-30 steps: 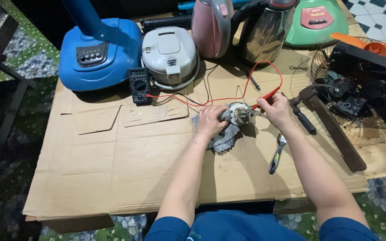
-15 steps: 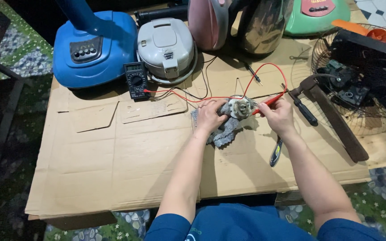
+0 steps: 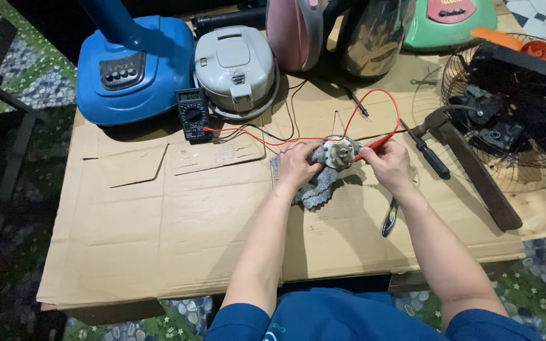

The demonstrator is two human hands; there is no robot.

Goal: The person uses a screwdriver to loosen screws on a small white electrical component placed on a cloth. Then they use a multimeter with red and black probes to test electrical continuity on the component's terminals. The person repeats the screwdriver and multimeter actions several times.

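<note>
My left hand (image 3: 297, 165) grips a small round electric motor (image 3: 339, 152) that rests on a grey rag (image 3: 316, 189) on the cardboard sheet (image 3: 159, 215). My right hand (image 3: 388, 165) pinches a red test probe (image 3: 374, 143) whose tip touches the motor. A red lead (image 3: 260, 132) runs from it to a black multimeter (image 3: 193, 113) at the back left. A black probe (image 3: 358, 105) lies loose behind the motor.
A blue fan base (image 3: 131, 69), a grey rice cooker (image 3: 235, 69), a pink appliance (image 3: 295, 31) and a steel kettle (image 3: 371, 38) line the back. A hammer (image 3: 469, 164), a screwdriver (image 3: 428, 155), a fan guard (image 3: 513, 113) and pliers (image 3: 390, 218) lie on the right.
Both hands stay on the motor; the probe tip has shifted slightly against it. The camera has tilted, so everything sits a little lower in view.
</note>
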